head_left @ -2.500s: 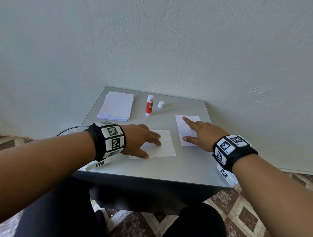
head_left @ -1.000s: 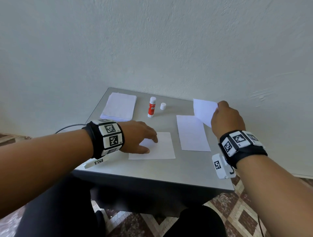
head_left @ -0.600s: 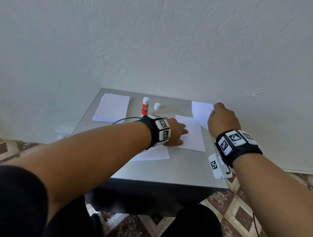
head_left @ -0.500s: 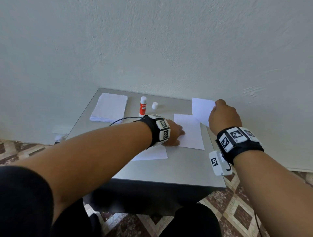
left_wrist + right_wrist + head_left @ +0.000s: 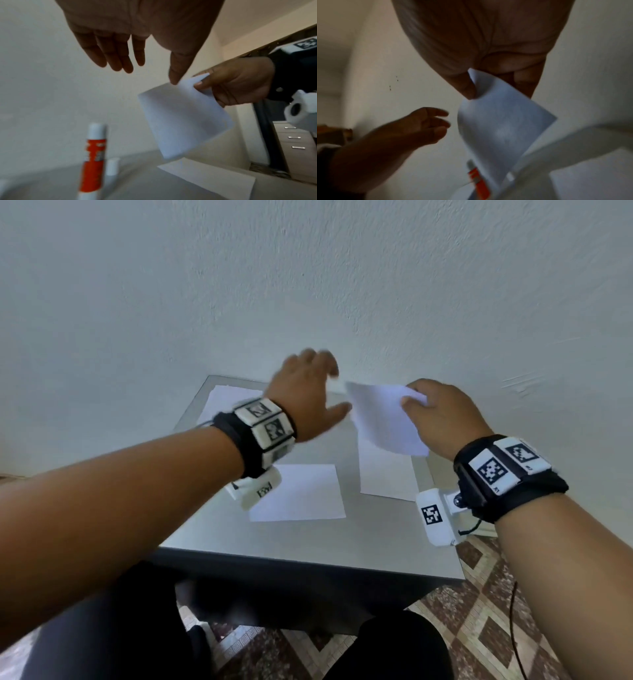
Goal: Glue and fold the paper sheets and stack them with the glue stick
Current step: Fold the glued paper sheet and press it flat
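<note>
Right hand (image 5: 442,419) pinches folded sheet (image 5: 387,419) by its far corner, held above worktop (image 5: 308,542), long axis slanting down toward the person. Left hand (image 5: 305,398) raised beside it, grip wide, fingers spread, holding nothing. Glue stick (image 5: 93,161) upright, cap (image 5: 111,167) beside. Two flat sheets (image 5: 301,491) on grey worktop; plain wall, tiled floor.

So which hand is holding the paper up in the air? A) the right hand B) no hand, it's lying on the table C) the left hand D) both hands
A: the right hand pinches the lifted paper sheet by its corner, while the left hand hangs open beside it, holding nothing.
</note>
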